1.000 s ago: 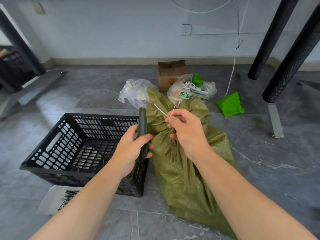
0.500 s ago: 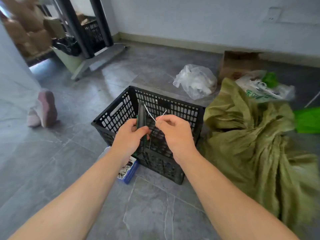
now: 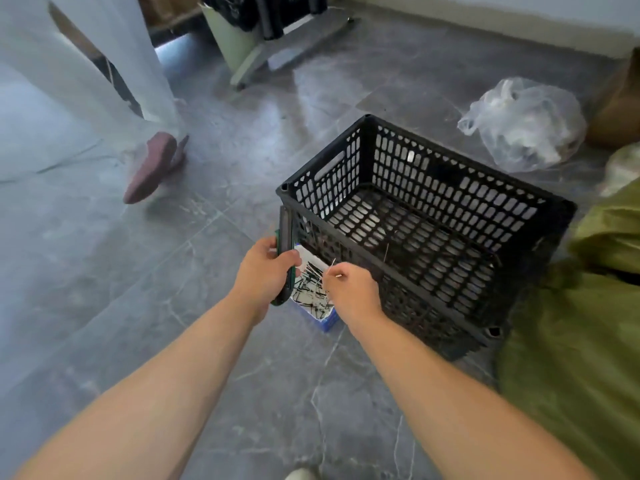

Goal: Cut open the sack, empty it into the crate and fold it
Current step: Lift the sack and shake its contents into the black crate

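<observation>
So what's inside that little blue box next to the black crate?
A heap of thin black and white strips lies in the blue box. The right hand, pinching one white strip, and the left hand with its cutter hide part of it.

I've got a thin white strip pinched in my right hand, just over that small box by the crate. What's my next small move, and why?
Probably open the right hand and drop the thin white strip into the small blue-sided box: it hangs right above it, and the box already holds similar strips. That frees the hand for the olive-green woven sack.
</observation>
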